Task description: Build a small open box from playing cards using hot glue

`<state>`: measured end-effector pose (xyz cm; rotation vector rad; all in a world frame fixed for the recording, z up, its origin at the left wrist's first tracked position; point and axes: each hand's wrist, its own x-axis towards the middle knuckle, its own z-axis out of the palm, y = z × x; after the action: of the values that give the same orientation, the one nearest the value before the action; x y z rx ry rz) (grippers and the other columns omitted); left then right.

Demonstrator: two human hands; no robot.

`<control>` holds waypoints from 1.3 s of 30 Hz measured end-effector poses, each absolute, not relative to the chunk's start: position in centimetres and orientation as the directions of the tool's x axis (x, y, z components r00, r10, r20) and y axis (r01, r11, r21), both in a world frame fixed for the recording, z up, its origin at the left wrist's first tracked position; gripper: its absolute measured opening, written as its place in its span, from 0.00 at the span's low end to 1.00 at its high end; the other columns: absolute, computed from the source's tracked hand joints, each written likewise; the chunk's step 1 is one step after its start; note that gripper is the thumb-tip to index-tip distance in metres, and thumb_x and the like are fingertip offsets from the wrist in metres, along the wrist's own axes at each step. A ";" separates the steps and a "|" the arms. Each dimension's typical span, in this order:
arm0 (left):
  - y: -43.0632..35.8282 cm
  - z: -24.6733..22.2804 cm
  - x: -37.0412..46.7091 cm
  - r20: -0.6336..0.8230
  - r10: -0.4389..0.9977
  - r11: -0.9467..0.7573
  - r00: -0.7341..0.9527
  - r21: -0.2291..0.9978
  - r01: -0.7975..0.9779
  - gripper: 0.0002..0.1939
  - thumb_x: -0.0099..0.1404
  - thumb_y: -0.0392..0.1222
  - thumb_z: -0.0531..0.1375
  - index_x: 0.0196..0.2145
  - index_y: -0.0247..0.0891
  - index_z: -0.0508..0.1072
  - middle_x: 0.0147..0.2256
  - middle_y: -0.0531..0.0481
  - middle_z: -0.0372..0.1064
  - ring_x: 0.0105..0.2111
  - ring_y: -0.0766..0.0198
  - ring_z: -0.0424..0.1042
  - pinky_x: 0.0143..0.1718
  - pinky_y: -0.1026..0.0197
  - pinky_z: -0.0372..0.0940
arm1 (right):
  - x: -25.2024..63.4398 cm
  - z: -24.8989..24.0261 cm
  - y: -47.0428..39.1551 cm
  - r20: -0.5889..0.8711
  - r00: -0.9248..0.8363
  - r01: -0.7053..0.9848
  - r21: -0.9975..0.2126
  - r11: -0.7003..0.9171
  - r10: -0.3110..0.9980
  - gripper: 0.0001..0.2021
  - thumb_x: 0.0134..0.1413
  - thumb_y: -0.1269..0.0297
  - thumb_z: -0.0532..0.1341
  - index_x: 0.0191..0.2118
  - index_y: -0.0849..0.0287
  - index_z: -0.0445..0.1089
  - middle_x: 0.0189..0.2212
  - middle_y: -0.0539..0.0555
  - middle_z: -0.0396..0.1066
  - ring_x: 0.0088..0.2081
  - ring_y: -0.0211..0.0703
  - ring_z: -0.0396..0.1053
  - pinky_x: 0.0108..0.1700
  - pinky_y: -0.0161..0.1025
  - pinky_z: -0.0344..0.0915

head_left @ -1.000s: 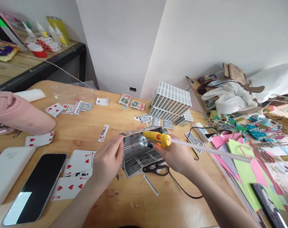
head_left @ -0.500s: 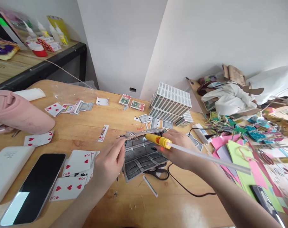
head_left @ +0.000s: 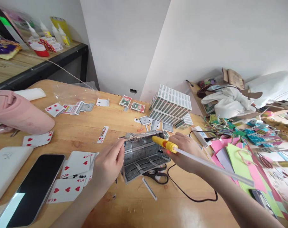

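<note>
My left hand (head_left: 109,161) pinches the left edge of an open box made of playing cards (head_left: 139,150), its grey patterned card backs facing inward. Closed around a yellow hot glue gun (head_left: 164,144) is my right hand (head_left: 185,152), at the box's right side. A long translucent glue stick (head_left: 212,166) juts from the gun's back end toward the lower right. The gun's nose points into the box's upper part; its tip is hard to make out. Black-handled scissors (head_left: 159,174) lie partly under the box, beside a narrow card strip (head_left: 149,189).
A black cable (head_left: 191,198) loops over the table at right. Stacked card boxes (head_left: 171,103) stand at the back. Left are a phone (head_left: 31,190), loose cards (head_left: 68,190) and a pink rolled item (head_left: 20,110). Coloured paper (head_left: 239,164) and a power strip (head_left: 201,136) lie right.
The glue gun and my right hand have shifted slightly right and down. The box has tilted so more of its inside shows. My left hand keeps its grip.
</note>
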<state>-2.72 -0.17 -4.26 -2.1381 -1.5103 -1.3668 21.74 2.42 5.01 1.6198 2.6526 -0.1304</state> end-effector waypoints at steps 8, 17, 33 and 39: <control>1.1 -4.5 -3.4 0.686 0.727 -0.388 0.027 0.379 0.840 0.10 0.64 0.34 0.55 0.38 0.38 0.76 0.32 0.48 0.79 0.29 0.63 0.77 0.35 0.66 0.70 | 23.7 4.6 1.7 0.090 -0.280 0.907 -0.301 0.294 0.956 0.11 0.57 0.56 0.56 0.27 0.55 0.61 0.27 0.52 0.67 0.29 0.42 0.65 0.31 0.37 0.60; 4.2 -3.7 -4.8 0.522 0.846 -0.348 0.111 0.382 0.856 0.14 0.65 0.38 0.51 0.38 0.39 0.78 0.31 0.48 0.79 0.25 0.60 0.76 0.26 0.63 0.68 | 31.3 -4.2 0.9 0.159 0.070 0.979 -0.199 -0.037 0.985 0.07 0.52 0.65 0.54 0.39 0.56 0.62 0.34 0.57 0.68 0.32 0.48 0.68 0.28 0.40 0.60; 6.5 -2.5 -2.0 0.064 0.840 -0.532 0.538 0.283 0.798 0.25 0.64 0.34 0.53 0.58 0.37 0.62 0.52 0.43 0.70 0.48 0.56 0.71 0.46 0.56 0.65 | 33.0 -11.2 -3.2 0.113 0.075 0.975 -0.215 -0.049 0.991 0.22 0.40 0.72 0.55 0.46 0.58 0.58 0.44 0.62 0.60 0.49 0.60 0.62 0.47 0.56 0.64; 6.7 -2.0 -2.0 -0.045 0.846 -0.488 0.531 0.333 0.807 0.22 0.65 0.33 0.50 0.57 0.41 0.64 0.51 0.47 0.70 0.48 0.56 0.71 0.47 0.56 0.63 | 28.4 -5.0 1.6 0.274 -0.055 0.943 -0.302 0.140 0.960 0.26 0.43 0.69 0.56 0.53 0.58 0.59 0.51 0.62 0.61 0.52 0.57 0.59 0.53 0.55 0.59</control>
<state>-1.99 6.67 -2.01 -3.0153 -1.6829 -0.2182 28.37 1.64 -5.02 2.3843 2.6417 -0.0758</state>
